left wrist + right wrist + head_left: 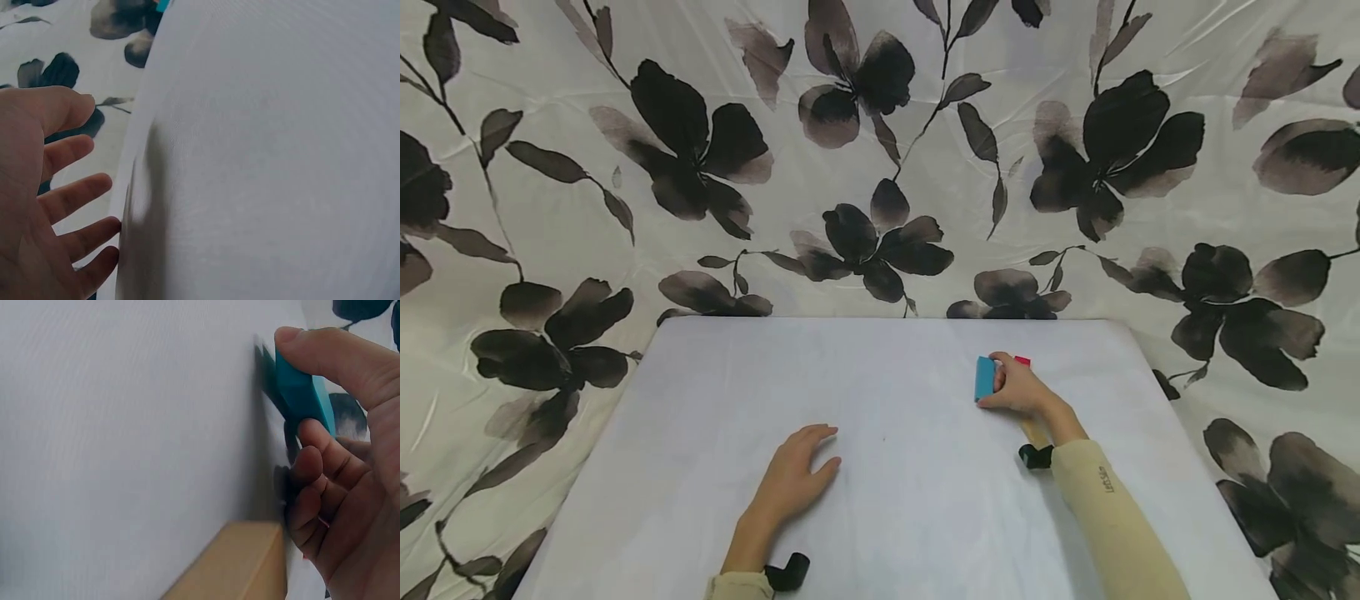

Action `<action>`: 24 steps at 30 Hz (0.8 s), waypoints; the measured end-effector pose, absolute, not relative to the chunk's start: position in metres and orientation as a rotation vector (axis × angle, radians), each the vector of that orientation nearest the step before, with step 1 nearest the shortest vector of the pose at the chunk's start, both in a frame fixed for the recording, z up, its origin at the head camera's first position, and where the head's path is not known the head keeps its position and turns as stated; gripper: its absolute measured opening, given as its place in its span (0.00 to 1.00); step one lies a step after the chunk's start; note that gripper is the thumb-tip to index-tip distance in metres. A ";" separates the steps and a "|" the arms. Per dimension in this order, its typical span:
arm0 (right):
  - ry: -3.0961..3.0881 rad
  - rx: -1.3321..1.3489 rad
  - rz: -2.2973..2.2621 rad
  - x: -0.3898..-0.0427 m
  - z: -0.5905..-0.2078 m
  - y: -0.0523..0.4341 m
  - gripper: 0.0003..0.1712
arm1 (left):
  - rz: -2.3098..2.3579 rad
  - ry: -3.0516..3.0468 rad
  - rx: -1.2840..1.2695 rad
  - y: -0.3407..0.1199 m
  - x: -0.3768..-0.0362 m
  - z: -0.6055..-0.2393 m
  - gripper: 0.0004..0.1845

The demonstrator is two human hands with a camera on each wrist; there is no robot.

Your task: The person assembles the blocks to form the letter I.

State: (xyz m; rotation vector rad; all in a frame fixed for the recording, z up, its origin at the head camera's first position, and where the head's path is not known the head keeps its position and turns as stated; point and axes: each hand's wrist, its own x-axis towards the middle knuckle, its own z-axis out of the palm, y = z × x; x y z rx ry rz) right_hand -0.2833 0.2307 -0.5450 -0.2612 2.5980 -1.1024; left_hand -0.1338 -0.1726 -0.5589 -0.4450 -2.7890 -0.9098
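A blue block [984,380] is pinched between the thumb and fingers of my right hand [1018,387], at the far right part of the white table. Seen from the right wrist, the thumb presses one end of the blue block [300,390], and its shadow falls on the tabletop close by. My left hand [796,477] is over the near middle of the table, its fingers spread and holding nothing. In the left wrist view the left hand [56,194] shows loosely bent fingers and an apart thumb.
Under my right wrist lies a tan, wood-coloured block [1034,432], partly hidden by the arm. A bit of a red object [1022,361] shows behind the right hand. The white table [880,533] ends at a far edge before a flower-patterned cloth [985,192].
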 end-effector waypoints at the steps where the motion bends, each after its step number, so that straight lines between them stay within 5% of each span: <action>1: 2.591 -0.259 -1.105 -0.282 -0.546 0.228 0.56 | -0.912 -2.785 -0.446 -0.172 -0.133 -0.560 0.24; 24: 2.672 -0.379 -0.954 -0.285 -0.535 0.171 0.55 | -0.943 -2.740 -0.475 -0.158 -0.139 -0.562 0.23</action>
